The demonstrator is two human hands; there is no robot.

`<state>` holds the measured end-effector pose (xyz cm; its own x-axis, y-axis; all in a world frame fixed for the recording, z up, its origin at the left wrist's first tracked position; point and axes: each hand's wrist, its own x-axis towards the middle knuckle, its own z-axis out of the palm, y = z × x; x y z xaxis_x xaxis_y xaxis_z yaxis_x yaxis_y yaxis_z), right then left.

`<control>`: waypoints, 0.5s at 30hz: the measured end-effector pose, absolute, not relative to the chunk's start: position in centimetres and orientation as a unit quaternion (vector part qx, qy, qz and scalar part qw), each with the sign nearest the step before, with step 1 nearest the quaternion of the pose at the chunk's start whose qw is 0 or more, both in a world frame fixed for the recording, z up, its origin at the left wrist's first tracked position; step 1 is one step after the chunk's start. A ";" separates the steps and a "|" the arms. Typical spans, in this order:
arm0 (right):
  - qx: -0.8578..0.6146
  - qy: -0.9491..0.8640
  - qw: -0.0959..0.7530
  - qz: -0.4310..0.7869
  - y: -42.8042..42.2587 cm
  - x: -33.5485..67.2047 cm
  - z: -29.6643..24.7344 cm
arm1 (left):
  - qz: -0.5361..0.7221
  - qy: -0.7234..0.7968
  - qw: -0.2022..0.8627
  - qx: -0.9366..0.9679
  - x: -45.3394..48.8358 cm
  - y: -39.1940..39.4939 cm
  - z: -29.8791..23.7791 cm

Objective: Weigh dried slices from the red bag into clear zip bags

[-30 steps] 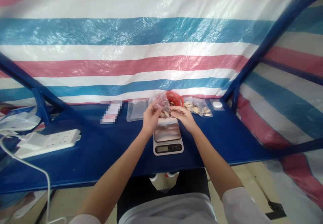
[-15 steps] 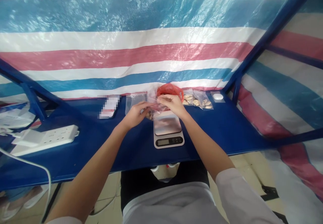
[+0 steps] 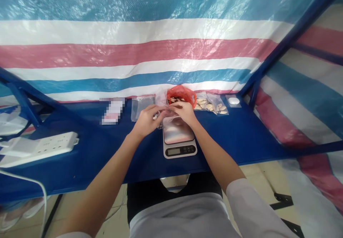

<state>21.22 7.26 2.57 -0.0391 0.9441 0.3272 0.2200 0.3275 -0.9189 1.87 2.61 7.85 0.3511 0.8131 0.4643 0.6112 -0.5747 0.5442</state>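
Observation:
Pinched between the fingers of both hands is a small clear plastic bag, held just above the back edge of a digital kitchen scale. My left hand grips its left side, with thumb and forefinger together; part of the contents shows under that hand but is too small to name. My right hand closes on the top edge of the bag, its fingertips close to the left ones. Nothing stands on the visible part of the scale's plate. Behind the hands is a red open container with brownish pieces inside.
Clear bags of pale slices lie right of the red container, and a white round object beyond them. Flat clear bags lie left of the hands. Farther left are a blurred-out phone and a white power strip with a cable.
My hands have come closer together, the left moving right along the bag toward the right fingertips. The camera view has shifted slightly.

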 end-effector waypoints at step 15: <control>-0.406 -0.716 0.497 0.274 5.5 21.6 2.5 | 0.479 0.487 0.524 0.509 4.8 5.3 4.3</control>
<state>21.61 5.51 2.46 -0.1763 0.8539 0.4897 0.3095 0.5204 -0.7959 4.77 5.34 4.29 0.0663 0.9976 -0.0222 -0.0066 0.0226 0.9997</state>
